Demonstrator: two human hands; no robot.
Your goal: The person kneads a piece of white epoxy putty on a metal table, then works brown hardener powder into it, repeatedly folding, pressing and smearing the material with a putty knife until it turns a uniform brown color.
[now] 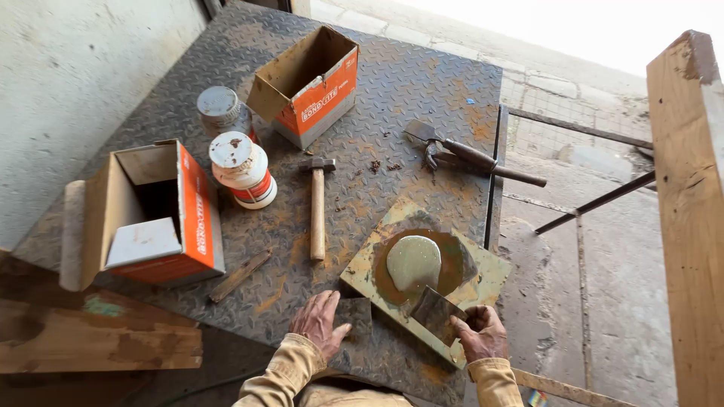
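Note:
My right hand [480, 332] grips a flat metal scraper blade [437, 312] whose edge rests on a square yellowish board [489, 276] at the table's near right. A pale green blob of putty [412, 261] lies in a brown smear on that board, just beyond the blade. My left hand [317, 322] lies flat on the steel table, fingers spread, touching a small dark metal plate [354, 316] beside the board.
The diamond-plate steel table [392, 83] carries a wooden-handled hammer [317, 207], two round tins [243, 169] [221, 110], two open orange cardboard boxes [162, 215] [311, 83], a small wood strip [240, 276] and a long-handled scraper [467, 154]. A wooden post [690, 226] stands at the right.

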